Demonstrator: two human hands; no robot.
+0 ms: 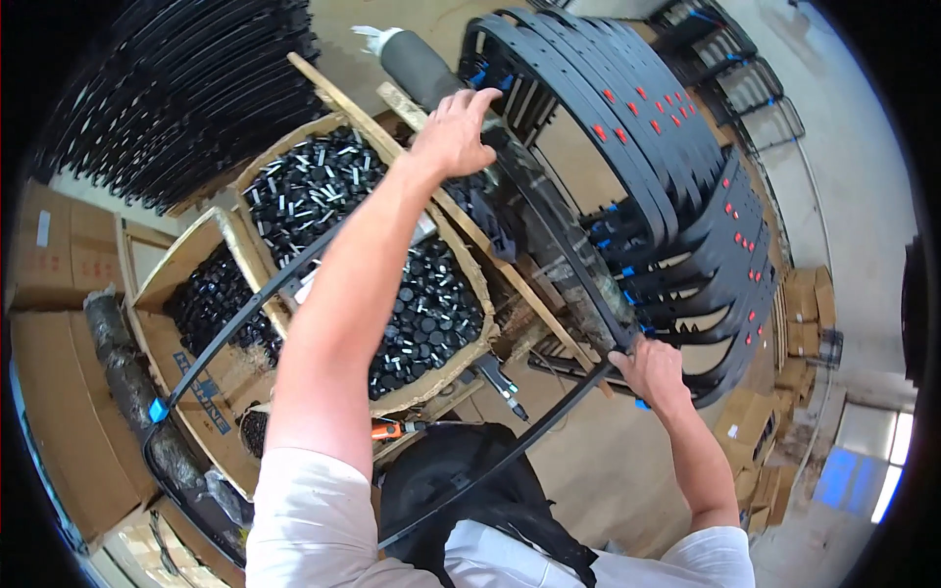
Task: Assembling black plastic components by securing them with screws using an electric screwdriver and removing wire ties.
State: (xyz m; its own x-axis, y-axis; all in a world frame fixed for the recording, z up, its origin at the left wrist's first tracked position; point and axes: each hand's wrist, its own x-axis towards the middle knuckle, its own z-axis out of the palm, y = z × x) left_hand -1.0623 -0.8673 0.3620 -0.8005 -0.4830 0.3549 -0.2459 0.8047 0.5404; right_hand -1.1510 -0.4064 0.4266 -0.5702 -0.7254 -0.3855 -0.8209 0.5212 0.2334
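A large black frame of flat bars (559, 220) lies across in front of me, with a blue piece (158, 410) at its left corner. My right hand (654, 372) is closed around the frame's right corner, thumb along the bar. Beside the frame's far corner is my left hand (454, 134), its fingers stretched out and the thumb apart, with nothing seen in it. Whether its palm touches the bar is hidden. Under my left forearm stand open boxes of small black round parts (431, 314), several with silver pins.
Stacked black curved frames (627, 127) with red pieces stand at the right. More black frames (186, 88) fill the far left. Wooden strips (510, 284) edge the bench. An orange-handled tool (387, 430) and a black driver (502, 384) lie near me. Cardboard boxes (69, 392) stand left.
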